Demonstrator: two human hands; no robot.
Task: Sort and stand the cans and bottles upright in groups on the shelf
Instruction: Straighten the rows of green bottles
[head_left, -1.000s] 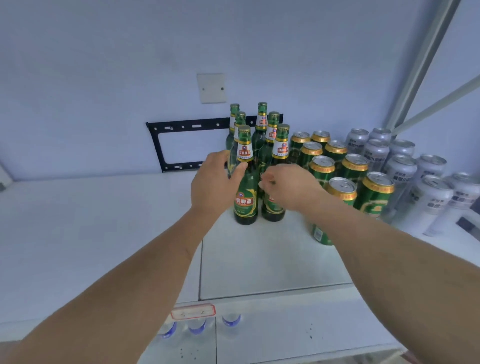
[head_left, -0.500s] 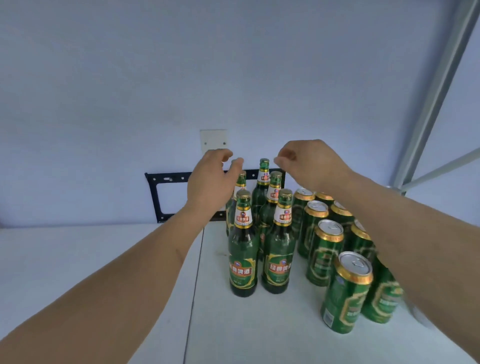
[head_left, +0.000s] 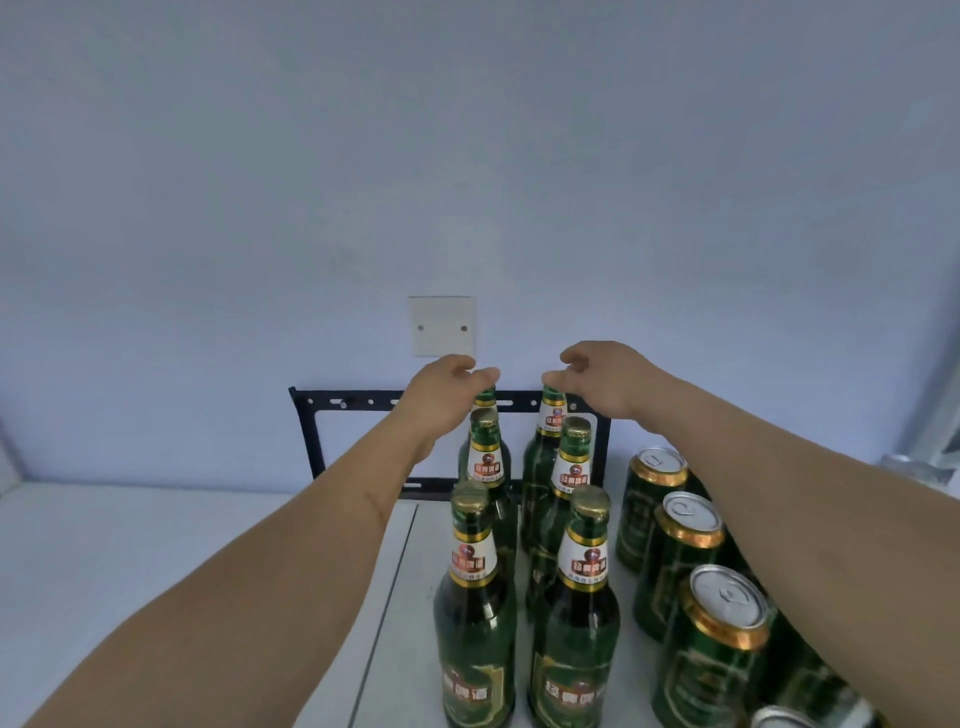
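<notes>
Both arms reach out to the back of the shelf (head_left: 156, 545). The left hand (head_left: 444, 387) sits on top of the back left bottle (head_left: 485, 399), and its grip pinches the cap with curled fingers. The right hand (head_left: 605, 376) does the same to the back right bottle (head_left: 550, 415), with fingertips closed on its top. Six green bottles stand up straight in two rows, close together. The front left bottle (head_left: 475, 623) and the front right bottle (head_left: 576, 629) are nearest. Green cans (head_left: 680, 566) with gold rims stand just beside the bottles on the right, partly under the right arm. A white wall plate (head_left: 441, 326) and a black frame (head_left: 311, 441) are on the wall behind.
</notes>
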